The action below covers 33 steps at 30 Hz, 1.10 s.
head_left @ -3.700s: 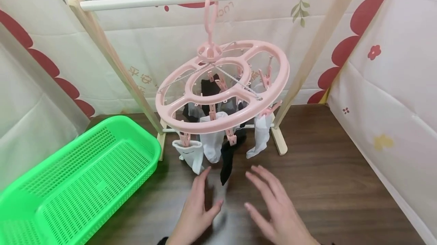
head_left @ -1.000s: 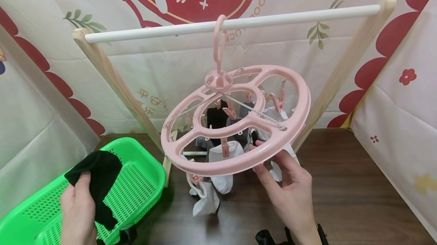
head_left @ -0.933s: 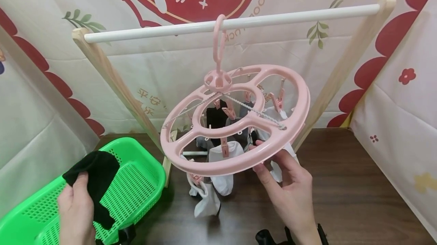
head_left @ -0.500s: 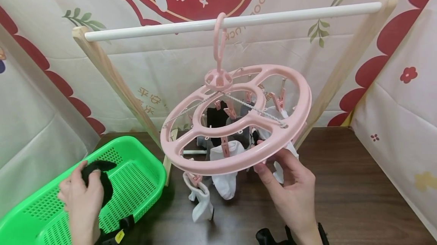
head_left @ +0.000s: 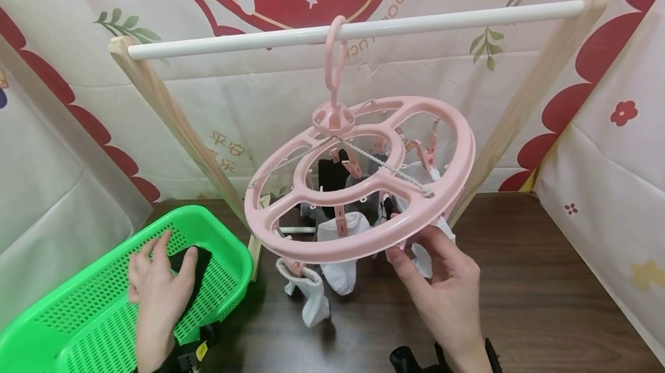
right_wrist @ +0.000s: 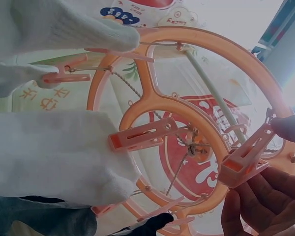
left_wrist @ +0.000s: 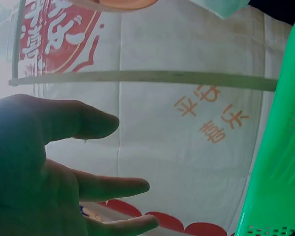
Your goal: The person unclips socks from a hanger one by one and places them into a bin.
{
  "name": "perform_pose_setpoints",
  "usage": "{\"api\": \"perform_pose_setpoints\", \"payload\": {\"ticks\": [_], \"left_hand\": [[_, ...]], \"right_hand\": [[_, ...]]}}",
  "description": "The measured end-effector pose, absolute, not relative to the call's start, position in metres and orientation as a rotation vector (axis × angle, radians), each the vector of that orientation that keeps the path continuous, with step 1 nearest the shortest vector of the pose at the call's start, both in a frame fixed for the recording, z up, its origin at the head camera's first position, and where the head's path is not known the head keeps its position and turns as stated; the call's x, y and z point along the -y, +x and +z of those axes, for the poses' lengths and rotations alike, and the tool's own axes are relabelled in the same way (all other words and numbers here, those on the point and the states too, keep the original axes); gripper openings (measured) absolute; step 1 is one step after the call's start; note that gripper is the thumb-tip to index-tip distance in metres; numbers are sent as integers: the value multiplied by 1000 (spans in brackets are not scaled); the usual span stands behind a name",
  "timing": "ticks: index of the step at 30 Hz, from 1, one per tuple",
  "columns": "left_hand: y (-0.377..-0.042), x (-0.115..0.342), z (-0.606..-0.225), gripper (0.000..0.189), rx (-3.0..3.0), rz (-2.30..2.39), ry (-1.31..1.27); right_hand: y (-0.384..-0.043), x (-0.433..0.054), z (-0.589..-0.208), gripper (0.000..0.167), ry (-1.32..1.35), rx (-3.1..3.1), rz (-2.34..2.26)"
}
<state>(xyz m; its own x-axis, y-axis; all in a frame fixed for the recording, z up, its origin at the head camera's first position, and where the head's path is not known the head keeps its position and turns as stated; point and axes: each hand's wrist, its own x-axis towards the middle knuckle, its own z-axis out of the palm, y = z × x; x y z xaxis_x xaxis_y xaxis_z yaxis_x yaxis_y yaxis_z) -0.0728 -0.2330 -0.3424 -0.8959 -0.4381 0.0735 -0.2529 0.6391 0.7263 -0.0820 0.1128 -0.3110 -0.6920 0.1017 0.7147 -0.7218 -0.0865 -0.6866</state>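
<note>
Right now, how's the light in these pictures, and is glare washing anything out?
Head view: fairly even light, a soft shadow on the table below the front white sock; left wrist view: the left hand looks dark against pale cloth; right wrist view: glare at the right edge, and the pink hanger looks orange.

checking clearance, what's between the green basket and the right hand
From the green basket to the right hand, the head view shows the rack's wooden foot, then two light socks hanging from the pink hanger over the table.
</note>
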Motion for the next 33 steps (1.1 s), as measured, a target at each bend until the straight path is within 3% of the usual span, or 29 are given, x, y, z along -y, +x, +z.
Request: {"api": "perform_pose_setpoints", "payload": {"ticks": [13, 21, 28, 33], "left_hand": [[-84, 204, -344, 81, 2813, -961, 241], [-87, 187, -349, 60, 2883, -1143, -418], [-97, 172, -357, 78, 2835, -1342, -736], [-102, 163, -360, 52, 2721, -1478, -835]], "right_hand": [[-83, -111, -312, 30, 719, 1589, 1840], [-83, -113, -312, 33, 697, 1607, 1807], [-83, -113, -312, 36, 668, 1636, 1810], [-80, -111, -308, 41, 645, 1724, 1799]]}}
